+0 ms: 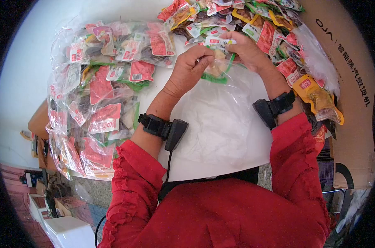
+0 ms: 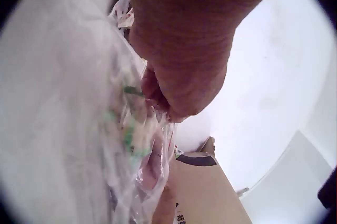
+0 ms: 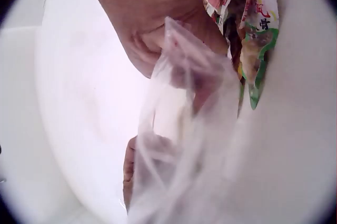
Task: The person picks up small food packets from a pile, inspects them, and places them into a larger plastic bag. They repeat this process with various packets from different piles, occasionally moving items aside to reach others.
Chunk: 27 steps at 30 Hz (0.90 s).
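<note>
A clear plastic bag (image 1: 220, 103) lies on the white table (image 1: 204, 157) in front of me, its mouth raised toward the snack pile. My left hand (image 1: 193, 62) pinches the bag's upper edge with curled fingers. My right hand (image 1: 243, 47) grips a green-edged snack packet (image 1: 217, 66) at the bag's mouth, together with a white-labelled packet (image 1: 218, 42). In the left wrist view the left hand (image 2: 179, 71) holds the clear bag (image 2: 79, 129), with green showing through it. The right wrist view has the bag (image 3: 195, 145) below the right hand (image 3: 152, 29), and a green packet (image 3: 258, 50) beside it.
Several filled clear bags of red snack packets (image 1: 96, 103) are stacked at the left of the table. A loose heap of mixed packets (image 1: 253, 25) lies at the far side. A large cardboard box (image 1: 353, 82) stands at the right. A yellow packet (image 1: 319, 97) hangs near the right forearm.
</note>
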Available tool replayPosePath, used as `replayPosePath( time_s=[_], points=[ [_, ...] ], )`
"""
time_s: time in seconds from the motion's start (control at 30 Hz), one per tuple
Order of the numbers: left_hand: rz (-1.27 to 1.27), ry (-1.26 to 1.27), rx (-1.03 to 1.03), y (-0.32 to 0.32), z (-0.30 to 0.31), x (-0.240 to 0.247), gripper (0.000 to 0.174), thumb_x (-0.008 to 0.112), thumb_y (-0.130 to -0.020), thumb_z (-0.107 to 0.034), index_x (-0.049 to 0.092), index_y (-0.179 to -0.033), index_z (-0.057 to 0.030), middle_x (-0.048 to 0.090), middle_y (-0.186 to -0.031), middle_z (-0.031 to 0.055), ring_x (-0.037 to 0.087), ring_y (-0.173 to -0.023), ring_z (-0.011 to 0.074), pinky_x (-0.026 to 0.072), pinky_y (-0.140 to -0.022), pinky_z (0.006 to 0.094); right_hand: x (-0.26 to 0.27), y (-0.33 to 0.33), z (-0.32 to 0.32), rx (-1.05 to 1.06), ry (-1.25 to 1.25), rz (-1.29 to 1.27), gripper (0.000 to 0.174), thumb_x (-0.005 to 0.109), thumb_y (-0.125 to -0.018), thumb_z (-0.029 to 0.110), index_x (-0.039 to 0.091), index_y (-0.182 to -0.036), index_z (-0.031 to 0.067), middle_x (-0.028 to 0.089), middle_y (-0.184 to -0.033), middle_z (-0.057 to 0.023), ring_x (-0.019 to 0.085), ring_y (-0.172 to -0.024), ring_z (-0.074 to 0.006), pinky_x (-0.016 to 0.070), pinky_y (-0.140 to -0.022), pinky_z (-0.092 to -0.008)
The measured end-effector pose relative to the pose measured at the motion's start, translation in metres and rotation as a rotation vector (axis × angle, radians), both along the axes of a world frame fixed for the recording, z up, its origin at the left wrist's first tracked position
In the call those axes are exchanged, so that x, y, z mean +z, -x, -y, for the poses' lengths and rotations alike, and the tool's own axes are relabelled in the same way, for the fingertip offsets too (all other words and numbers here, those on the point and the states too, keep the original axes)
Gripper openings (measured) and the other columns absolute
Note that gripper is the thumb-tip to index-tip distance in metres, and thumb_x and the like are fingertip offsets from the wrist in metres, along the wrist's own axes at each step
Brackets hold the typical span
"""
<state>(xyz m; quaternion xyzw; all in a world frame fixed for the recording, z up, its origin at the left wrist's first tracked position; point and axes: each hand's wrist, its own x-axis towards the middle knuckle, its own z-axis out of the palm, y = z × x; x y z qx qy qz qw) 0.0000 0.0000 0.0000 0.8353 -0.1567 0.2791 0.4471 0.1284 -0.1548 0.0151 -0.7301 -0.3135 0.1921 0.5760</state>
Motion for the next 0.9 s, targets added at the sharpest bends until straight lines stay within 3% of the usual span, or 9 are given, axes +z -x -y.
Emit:
replayPosePath(
  time_s=[0.07, 0.17, 0.27, 0.37, 0.43, 0.5, 0.57, 0.7, 0.9],
  points=[
    [-0.003, 0.056, -0.008, 0.001, -0.001, 0.003, 0.007, 0.053, -0.082, -0.005, 0.055, -0.087, -0.0016, 0.055, -0.081, 0.0034, 0.050, -0.073, 0.0121, 0.0415, -0.067, 0.0233, -0.003, -0.004, 0.001, 0.233, -0.048, -0.105, 0.034, 0.053, -0.079, 0.013, 0.047, -0.111, 0.0051, 0.053, -0.088, -0.0034, 0.052, -0.066, -0.0089, 0.0487, -0.052, -0.0247],
    [0.067, -0.064, 0.116, 0.000, 0.003, -0.003, 0.006, 0.056, -0.077, -0.006, 0.053, -0.082, -0.0034, 0.052, -0.075, 0.0096, 0.052, -0.069, 0.0236, 0.0428, -0.063, 0.0291, 0.006, 0.005, 0.013, 0.419, 0.140, -0.216, 0.030, 0.053, -0.079, 0.016, 0.049, -0.106, 0.0028, 0.054, -0.085, -0.0029, 0.054, -0.066, -0.0091, 0.0480, -0.049, -0.0242],
    [0.089, -0.110, 0.103, -0.002, 0.004, -0.009, 0.007, 0.057, -0.076, -0.006, 0.053, -0.082, -0.0034, 0.053, -0.076, 0.0105, 0.052, -0.071, 0.0261, 0.0429, -0.064, 0.0310, 0.005, 0.016, 0.013, 0.594, 0.357, -0.208, 0.021, 0.050, -0.078, 0.013, 0.056, -0.094, 0.0012, 0.055, -0.075, -0.0058, 0.057, -0.063, -0.0142, 0.0492, -0.049, -0.0278],
    [0.049, -0.080, 0.119, -0.003, 0.008, -0.013, 0.007, 0.056, -0.076, -0.007, 0.053, -0.081, -0.0037, 0.053, -0.077, 0.0107, 0.053, -0.072, 0.0267, 0.0430, -0.065, 0.0324, 0.004, 0.011, 0.016, 0.769, 0.546, -0.217, 0.023, 0.055, -0.080, 0.022, 0.057, -0.091, 0.0020, 0.055, -0.071, -0.0008, 0.057, -0.063, -0.0096, 0.0472, -0.049, -0.0234],
    [0.080, -0.055, 0.126, -0.006, 0.009, -0.017, 0.006, 0.056, -0.076, -0.007, 0.053, -0.081, -0.0037, 0.054, -0.077, 0.0113, 0.053, -0.071, 0.0274, 0.0431, -0.064, 0.0328, 0.009, 0.019, 0.014, 0.734, 0.558, -0.166, 0.020, 0.054, -0.079, 0.020, 0.059, -0.088, 0.0021, 0.055, -0.068, -0.0020, 0.056, -0.057, -0.0116, 0.0480, -0.049, -0.0253],
    [-0.027, -0.017, 0.183, -0.006, 0.009, -0.020, 0.006, 0.055, -0.079, -0.004, 0.053, -0.084, -0.0006, 0.054, -0.074, 0.0081, 0.053, -0.070, 0.0157, 0.0432, -0.065, 0.0253, 0.012, 0.021, 0.008, 0.703, 0.574, -0.112, 0.018, 0.054, -0.078, 0.019, 0.060, -0.084, 0.0023, 0.056, -0.064, -0.0032, 0.055, -0.052, -0.0136, 0.0488, -0.049, -0.0272],
    [0.011, 0.028, 0.183, -0.010, 0.007, -0.028, 0.007, 0.054, -0.079, -0.006, 0.053, -0.083, -0.0004, 0.055, -0.074, 0.0102, 0.054, -0.068, 0.0184, 0.0436, -0.065, 0.0271, 0.004, 0.011, 0.004, 0.501, 0.476, 0.150, 0.018, 0.054, -0.079, 0.019, 0.060, -0.084, 0.0024, 0.056, -0.067, -0.0032, 0.055, -0.055, -0.0121, 0.0479, -0.050, -0.0261],
    [-0.041, 0.036, 0.227, -0.012, 0.002, -0.029, 0.009, 0.052, -0.079, -0.009, 0.053, -0.084, -0.0014, 0.056, -0.078, 0.0142, 0.055, -0.070, 0.0253, 0.0439, -0.066, 0.0319, 0.012, 0.006, -0.009, 0.306, 0.331, 0.284, 0.018, 0.051, -0.081, 0.017, 0.059, -0.088, 0.0023, 0.057, -0.069, -0.0033, 0.055, -0.059, -0.0113, 0.0467, -0.051, -0.0255],
    [-0.086, -0.007, 0.200, -0.015, 0.005, -0.038, 0.011, 0.051, -0.079, -0.014, 0.053, -0.082, -0.0037, 0.057, -0.075, 0.0161, 0.056, -0.071, 0.0331, 0.0440, -0.064, 0.0381, 0.056, 0.003, -0.079, 0.262, 0.200, -0.067, 0.033, 0.047, -0.085, 0.015, 0.045, -0.116, 0.0046, 0.052, -0.098, -0.0081, 0.057, -0.079, -0.0141, 0.0461, -0.059, -0.0221]
  ],
)
